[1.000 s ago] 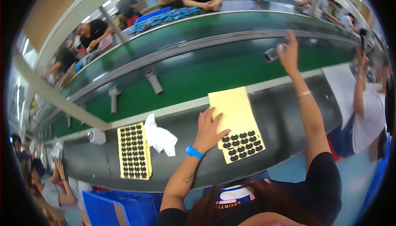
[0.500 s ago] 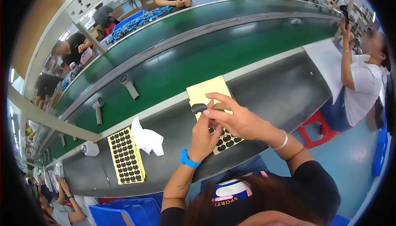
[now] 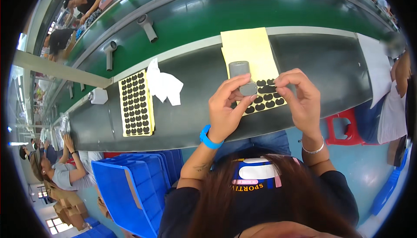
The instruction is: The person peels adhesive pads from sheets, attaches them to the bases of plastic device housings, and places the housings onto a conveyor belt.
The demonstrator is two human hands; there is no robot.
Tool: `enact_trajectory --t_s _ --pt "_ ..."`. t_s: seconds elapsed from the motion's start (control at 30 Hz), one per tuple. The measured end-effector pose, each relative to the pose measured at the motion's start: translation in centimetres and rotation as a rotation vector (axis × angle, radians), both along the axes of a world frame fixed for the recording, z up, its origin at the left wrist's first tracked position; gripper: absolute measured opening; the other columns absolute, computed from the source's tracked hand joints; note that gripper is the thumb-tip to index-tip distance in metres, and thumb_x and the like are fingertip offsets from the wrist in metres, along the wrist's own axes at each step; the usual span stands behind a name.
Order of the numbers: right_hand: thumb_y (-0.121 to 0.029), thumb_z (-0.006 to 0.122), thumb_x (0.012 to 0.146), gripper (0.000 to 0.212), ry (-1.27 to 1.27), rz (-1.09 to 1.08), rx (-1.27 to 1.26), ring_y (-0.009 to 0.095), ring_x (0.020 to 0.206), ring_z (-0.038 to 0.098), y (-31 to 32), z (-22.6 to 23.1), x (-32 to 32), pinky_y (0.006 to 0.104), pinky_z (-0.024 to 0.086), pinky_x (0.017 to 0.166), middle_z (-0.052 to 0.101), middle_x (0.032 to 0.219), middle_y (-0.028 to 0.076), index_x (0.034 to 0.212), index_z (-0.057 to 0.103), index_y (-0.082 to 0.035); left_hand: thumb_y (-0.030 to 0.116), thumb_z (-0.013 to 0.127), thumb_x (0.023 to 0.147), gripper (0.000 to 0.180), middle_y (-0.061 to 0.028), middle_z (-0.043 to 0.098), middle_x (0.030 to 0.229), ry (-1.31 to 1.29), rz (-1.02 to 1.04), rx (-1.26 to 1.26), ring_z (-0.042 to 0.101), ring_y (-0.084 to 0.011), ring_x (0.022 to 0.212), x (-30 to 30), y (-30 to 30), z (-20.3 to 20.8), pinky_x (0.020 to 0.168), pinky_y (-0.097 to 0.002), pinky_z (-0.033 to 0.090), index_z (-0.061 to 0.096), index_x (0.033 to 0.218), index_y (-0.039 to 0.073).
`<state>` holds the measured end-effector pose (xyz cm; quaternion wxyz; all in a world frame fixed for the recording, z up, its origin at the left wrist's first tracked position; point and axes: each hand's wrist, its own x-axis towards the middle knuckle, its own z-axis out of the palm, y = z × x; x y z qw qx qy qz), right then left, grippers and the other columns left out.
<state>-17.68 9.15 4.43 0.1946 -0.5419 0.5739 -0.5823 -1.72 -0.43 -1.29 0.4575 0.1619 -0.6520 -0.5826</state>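
Note:
My left hand (image 3: 228, 105) grips a grey rounded plastic piece (image 3: 239, 68), with fingers crossing its middle. A flat grey end (image 3: 248, 89) shows between thumb and forefinger; I cannot tell whether it belongs to the same piece. To its right, my right hand (image 3: 302, 99) pinches a black sticker (image 3: 267, 89) at its edge, over a yellow sheet (image 3: 252, 42) with rows of such stickers. The hands partly hide the lower sheet. Farther left lies a stack of yellow sheets (image 3: 137, 105) full of black rounded stickers, beside a crumpled white tissue (image 3: 167, 86).
Grey handheld fans (image 3: 147, 28) lie on the green conveyor belt (image 3: 195, 16) beyond the dark worktable (image 3: 191, 125). A white block-shaped container (image 3: 98, 96) stands at the left. Blue crates (image 3: 130, 190) are below the table's left part, a red stool (image 3: 345, 127) at the right. People sit on both sides.
My hands have parted; before, they were together around the dark grey piece. The right hand has moved right, to the stickers. The whole view has also shifted.

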Motion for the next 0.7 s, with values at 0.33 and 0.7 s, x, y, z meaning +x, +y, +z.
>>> enact_trajectory --t_s 0.33,0.7 --pt "0.010 0.060 0.083 0.039 -0.291 0.133 0.045 0.018 0.100 0.059 -0.1 -0.8 1.4 0.0295 0.044 0.090 0.058 0.091 0.008 0.112 0.039 -0.005 -0.016 0.060 0.080 0.047 -0.0191 0.044 0.135 0.060 -0.226 0.302 0.061 -0.0220 0.101 0.9 1.1 0.9 0.091 -0.0366 0.055 0.051 0.125 -0.006" --pt "0.011 0.060 0.083 0.038 -0.379 0.127 0.077 0.018 0.103 0.060 0.0 -1.1 1.7 0.0282 0.047 0.088 0.058 0.093 0.009 0.110 0.038 -0.005 -0.013 0.057 0.085 0.044 -0.0149 0.042 0.136 0.112 -0.319 0.374 0.060 -0.0162 0.096 1.0 1.0 0.3 0.094 -0.0365 0.052 0.050 0.128 -0.006"
